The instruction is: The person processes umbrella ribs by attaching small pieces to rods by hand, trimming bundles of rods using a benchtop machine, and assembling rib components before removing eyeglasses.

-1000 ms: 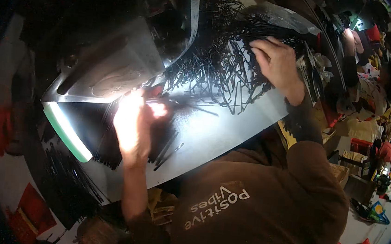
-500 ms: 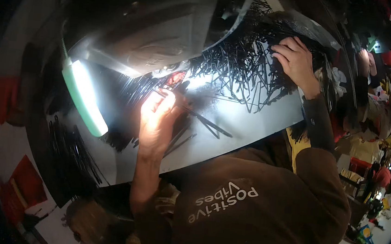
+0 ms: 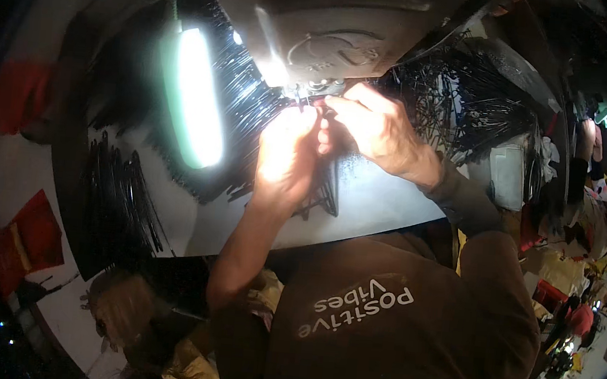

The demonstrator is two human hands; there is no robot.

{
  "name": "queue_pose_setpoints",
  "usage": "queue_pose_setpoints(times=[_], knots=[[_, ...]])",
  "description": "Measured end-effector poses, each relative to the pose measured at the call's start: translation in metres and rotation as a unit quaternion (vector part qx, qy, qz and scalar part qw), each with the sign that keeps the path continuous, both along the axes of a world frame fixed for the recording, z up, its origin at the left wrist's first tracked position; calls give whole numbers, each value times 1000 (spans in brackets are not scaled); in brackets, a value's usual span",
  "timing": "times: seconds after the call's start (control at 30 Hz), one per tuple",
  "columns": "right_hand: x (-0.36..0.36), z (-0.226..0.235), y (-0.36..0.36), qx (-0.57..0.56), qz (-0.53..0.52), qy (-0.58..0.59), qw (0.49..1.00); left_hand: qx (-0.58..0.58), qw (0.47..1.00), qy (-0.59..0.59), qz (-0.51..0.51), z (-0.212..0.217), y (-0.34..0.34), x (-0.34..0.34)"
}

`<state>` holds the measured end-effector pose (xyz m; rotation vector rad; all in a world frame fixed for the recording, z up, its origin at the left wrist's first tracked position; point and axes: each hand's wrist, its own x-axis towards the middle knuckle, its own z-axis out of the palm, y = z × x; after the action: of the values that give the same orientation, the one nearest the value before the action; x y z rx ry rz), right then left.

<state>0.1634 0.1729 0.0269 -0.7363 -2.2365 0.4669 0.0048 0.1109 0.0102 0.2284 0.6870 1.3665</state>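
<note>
Both hands meet under the front of a dark machine head (image 3: 338, 37), which looks like a sewing machine. My left hand (image 3: 289, 148) is closed, its thumb and fingertips pinched just below the metal parts at the machine's lower edge. Thin black strips (image 3: 330, 188) trail from beneath it over the white tabletop (image 3: 385, 204). Coming in from the right, my right hand (image 3: 384, 131) is closed too, fingertips pressed together beside the left ones. What lies between the right fingertips is too small and glare-lit to make out.
A bright green-edged lamp (image 3: 194, 100) hangs left of my hands. Black strips (image 3: 238, 68) lie heaped behind it, with another pile (image 3: 488, 97) to the right and a bundle (image 3: 123, 188) at the lower left. Beside the right pile stands a pale box (image 3: 508, 175).
My right hand has left the strip pile at the right and joined the left hand at the machine. The head view has shifted, so the lamp and machine appear farther right.
</note>
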Motion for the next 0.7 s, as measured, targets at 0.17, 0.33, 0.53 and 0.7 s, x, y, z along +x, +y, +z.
queue_pose_setpoints(times=[0.17,0.33,0.53,0.7], knots=[[-6,8,-1,-262,-36,56,963,35,949,314,-12,0,4,-3],[-8,0,0,-391,-45,123,911,121,905,406,44,-13,12,-2],[-13,0,0,-412,-28,164,896,128,879,454,73,-14,13,-4],[-13,-6,1,-417,-31,151,896,112,905,408,48,-9,14,-4]])
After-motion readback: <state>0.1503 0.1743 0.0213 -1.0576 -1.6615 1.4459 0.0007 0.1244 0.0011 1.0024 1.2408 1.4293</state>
